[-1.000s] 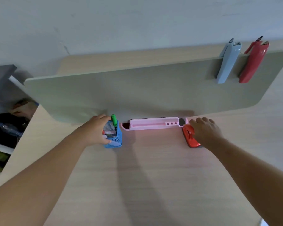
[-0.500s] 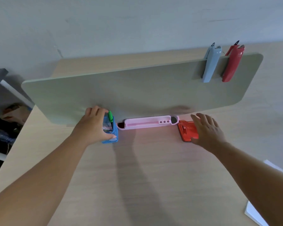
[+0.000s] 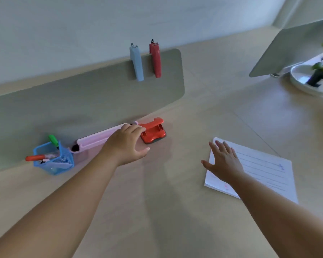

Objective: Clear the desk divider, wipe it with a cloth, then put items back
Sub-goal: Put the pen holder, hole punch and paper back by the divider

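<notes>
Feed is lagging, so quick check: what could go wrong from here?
The grey-blue stapler and red stapler hang over the top edge of the divider; wiping before removing them might knock them off. The red marker juts sideways from the blue mesh basket and could spill if moved.

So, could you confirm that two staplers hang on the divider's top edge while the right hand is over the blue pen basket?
Not quite: in the head view the right hand is over the lined sheet of paper, not the blue pen basket, which stands far to its left. The grey-blue stapler and red stapler do hang on the divider's top edge.
</notes>
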`<act>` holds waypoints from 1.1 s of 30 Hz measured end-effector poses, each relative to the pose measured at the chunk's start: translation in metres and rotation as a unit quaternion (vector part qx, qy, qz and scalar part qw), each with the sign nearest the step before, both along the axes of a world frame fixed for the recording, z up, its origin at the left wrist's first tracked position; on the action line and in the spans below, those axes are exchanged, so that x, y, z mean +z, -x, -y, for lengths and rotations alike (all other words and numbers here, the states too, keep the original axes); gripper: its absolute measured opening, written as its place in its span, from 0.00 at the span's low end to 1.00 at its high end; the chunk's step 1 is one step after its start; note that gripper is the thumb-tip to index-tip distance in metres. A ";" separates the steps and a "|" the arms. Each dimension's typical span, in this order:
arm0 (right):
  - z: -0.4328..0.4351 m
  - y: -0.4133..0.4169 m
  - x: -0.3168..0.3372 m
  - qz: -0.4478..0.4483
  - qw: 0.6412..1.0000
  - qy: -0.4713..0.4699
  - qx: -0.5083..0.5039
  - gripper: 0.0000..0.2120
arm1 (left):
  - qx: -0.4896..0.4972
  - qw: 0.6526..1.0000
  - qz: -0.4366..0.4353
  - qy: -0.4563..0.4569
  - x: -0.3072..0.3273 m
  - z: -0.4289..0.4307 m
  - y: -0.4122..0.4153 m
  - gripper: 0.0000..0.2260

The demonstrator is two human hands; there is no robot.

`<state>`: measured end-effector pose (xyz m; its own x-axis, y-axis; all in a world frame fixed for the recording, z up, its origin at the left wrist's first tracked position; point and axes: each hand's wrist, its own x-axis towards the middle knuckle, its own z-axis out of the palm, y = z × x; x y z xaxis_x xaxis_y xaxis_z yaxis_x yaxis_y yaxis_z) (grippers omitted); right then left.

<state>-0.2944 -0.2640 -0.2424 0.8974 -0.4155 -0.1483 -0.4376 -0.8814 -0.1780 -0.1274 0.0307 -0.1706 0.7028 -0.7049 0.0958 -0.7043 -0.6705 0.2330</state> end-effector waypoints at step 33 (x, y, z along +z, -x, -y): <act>0.072 0.127 -0.065 -0.098 0.957 0.053 0.269 0.27 | -0.130 0.969 -0.058 -0.203 -0.146 0.107 0.123 0.40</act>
<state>-0.4214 -0.3359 -0.3074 0.9452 0.0768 -0.3173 0.0689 -0.9970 -0.0360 -0.2508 -0.0759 -0.3162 0.4851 -0.8233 -0.2947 -0.8471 -0.5260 0.0753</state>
